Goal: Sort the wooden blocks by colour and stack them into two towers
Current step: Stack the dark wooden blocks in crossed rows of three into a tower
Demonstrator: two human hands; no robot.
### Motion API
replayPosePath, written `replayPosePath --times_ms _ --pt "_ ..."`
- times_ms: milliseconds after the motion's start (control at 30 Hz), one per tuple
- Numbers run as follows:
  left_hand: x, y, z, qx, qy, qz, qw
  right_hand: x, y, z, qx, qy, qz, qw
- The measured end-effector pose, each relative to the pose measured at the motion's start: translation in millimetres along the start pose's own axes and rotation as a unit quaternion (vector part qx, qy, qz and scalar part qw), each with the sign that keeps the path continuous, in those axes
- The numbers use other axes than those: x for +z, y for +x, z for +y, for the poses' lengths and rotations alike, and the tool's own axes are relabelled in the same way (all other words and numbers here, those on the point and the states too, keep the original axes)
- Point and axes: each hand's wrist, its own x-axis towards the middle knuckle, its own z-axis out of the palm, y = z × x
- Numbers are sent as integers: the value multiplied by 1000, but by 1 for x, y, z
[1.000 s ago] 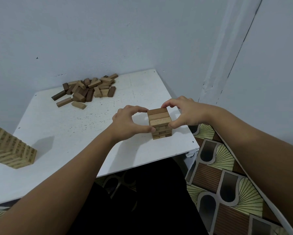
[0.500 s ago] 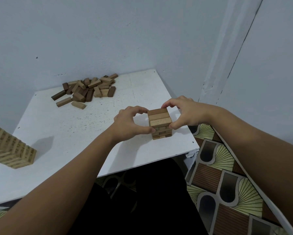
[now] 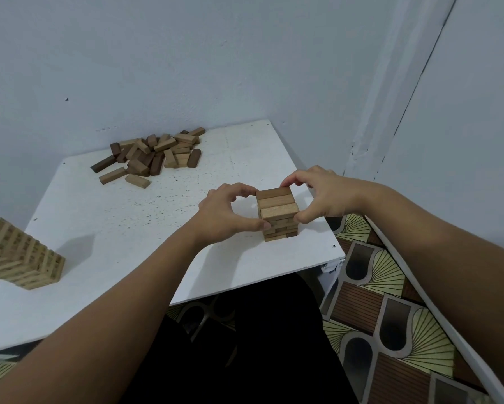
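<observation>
A white table (image 3: pixel 105 228) fills a corner between pale walls. At its near left edge stands a tall pale tower (image 3: pixel 17 255), partly cut off by the frame. At the far side lies a loose pile of blocks (image 3: pixel 151 156), brown and lighter mixed. Near the right edge stands a short brown tower (image 3: pixel 278 214). The left hand (image 3: pixel 227 214) and right hand (image 3: pixel 320 196) pinch it from either side, thumb and fingertips curled against its upper layers; how firmly, I cannot tell.

pale tower (image 3: pixel 20 255) cut off by left edge; dark tower (image 3: pixel 278 212) sides partly hidden by fingertips.
</observation>
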Motion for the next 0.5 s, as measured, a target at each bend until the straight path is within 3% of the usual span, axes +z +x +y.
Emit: replayPosePath --times_ms 500 --pt "-1 0 0 -6 -5 -10 1000 1 -1 -4 8 -13 -8 1000"
